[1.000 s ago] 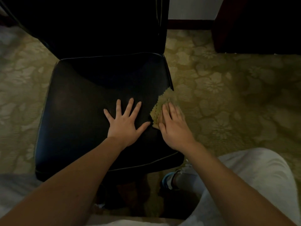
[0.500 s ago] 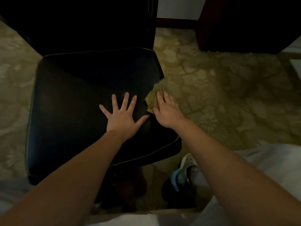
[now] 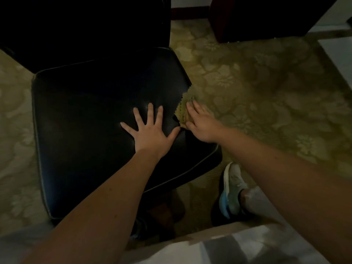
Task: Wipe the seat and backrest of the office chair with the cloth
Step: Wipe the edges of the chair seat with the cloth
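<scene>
The yellow-green cloth (image 3: pixel 182 112), its edges cut in a zigzag, lay at the right edge of the black leather seat (image 3: pixel 91 111), partly on the cushion and partly out past its piped border, over the carpet. It sat under the fingers of the right hand (image 3: pixel 202 126), with its far corner and left side showing beyond the fingertips and the rest hidden beneath the palm. The right hand lay palm down on the cloth, fingers straight and close together, pressing the fabric against the seat edge rather than bunching or pinching it. The left hand (image 3: pixel 152 132) rested flat on the bare leather just left of the cloth, fingers spread wide apart and holding nothing; its thumb pointed right, toward the cloth's near corner, and whether the tip touched the fabric could not be told. Both forearms reached in from the near side. The dark backrest (image 3: pixel 85 25) rose at the far side of the seat, in deep shadow. A floral patterned carpet (image 3: pixel 266 92) covered the floor around the chair, and a pale sneaker with a blue sole (image 3: pixel 232 189) stood on it near the seat's near right corner, below the right forearm.
</scene>
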The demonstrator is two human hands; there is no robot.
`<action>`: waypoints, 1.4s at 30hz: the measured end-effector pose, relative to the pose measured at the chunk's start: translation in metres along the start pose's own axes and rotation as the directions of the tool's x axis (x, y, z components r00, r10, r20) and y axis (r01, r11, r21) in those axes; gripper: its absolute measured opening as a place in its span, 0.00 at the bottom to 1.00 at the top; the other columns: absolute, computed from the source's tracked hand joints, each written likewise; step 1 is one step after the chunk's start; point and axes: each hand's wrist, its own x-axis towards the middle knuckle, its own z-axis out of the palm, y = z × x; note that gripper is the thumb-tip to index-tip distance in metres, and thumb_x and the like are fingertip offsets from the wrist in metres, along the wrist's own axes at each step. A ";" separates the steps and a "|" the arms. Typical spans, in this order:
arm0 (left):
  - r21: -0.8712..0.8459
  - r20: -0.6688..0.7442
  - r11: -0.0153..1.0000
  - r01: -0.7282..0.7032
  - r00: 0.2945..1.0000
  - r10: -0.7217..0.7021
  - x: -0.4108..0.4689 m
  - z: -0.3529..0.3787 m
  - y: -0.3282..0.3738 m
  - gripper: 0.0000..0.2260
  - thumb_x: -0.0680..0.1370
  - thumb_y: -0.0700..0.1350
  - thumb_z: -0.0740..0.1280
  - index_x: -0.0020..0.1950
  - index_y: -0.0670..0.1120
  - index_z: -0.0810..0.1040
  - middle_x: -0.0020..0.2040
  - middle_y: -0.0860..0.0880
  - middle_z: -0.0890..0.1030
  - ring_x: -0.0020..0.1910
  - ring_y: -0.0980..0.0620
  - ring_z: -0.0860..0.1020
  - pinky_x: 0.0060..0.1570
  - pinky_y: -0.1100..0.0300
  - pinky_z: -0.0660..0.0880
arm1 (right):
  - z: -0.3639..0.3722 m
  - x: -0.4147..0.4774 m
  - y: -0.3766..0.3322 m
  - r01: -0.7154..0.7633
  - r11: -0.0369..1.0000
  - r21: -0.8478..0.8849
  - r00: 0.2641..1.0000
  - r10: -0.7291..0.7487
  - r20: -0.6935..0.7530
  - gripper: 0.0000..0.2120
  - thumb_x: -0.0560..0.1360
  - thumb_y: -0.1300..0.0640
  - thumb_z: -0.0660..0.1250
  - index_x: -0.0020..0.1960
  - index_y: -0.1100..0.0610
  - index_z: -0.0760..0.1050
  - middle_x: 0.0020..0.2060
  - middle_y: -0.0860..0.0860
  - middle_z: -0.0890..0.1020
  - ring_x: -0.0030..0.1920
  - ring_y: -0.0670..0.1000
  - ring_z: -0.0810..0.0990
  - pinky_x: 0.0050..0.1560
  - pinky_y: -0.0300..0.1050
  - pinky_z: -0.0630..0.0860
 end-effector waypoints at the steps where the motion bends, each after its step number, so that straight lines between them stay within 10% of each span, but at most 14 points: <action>1: -0.012 -0.005 1.000 0.004 1.000 -0.004 0.000 0.000 0.001 0.41 0.74 0.77 0.39 0.82 0.58 0.39 0.83 0.52 0.39 0.80 0.36 0.36 0.68 0.20 0.42 | -0.004 0.006 0.000 0.005 1.000 0.003 1.000 -0.005 0.007 0.33 0.85 0.48 0.52 0.82 0.55 0.38 0.81 0.55 0.40 0.80 0.54 0.39 0.78 0.48 0.40; 42: -0.024 0.001 0.993 0.118 0.993 -0.118 0.008 -0.004 0.019 0.40 0.75 0.77 0.43 0.82 0.61 0.39 0.83 0.55 0.40 0.81 0.39 0.37 0.70 0.22 0.41 | 0.008 -0.002 0.045 0.165 0.967 0.192 0.981 -0.141 -0.134 0.32 0.85 0.49 0.53 0.82 0.54 0.40 0.81 0.53 0.41 0.80 0.56 0.39 0.79 0.51 0.42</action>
